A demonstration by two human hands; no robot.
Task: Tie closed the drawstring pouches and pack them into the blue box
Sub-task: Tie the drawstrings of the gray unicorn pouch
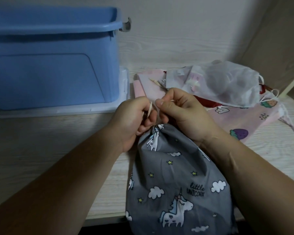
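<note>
Both grips (131, 121) (183, 112) pinch cord (150, 108) just above pouch (176, 175).

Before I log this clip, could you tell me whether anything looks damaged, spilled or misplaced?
Nothing stands out: the left hand and right hand pinch the cord of the grey pouch, spare pouches lie heaped beside it, and the blue box stands upright.

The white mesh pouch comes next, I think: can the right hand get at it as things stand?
Probably, once freed: the right hand now pinches the cord of the grey unicorn pouch. The white mesh pouch lies uncovered on pink pouches just beyond that hand, nothing between.
</note>
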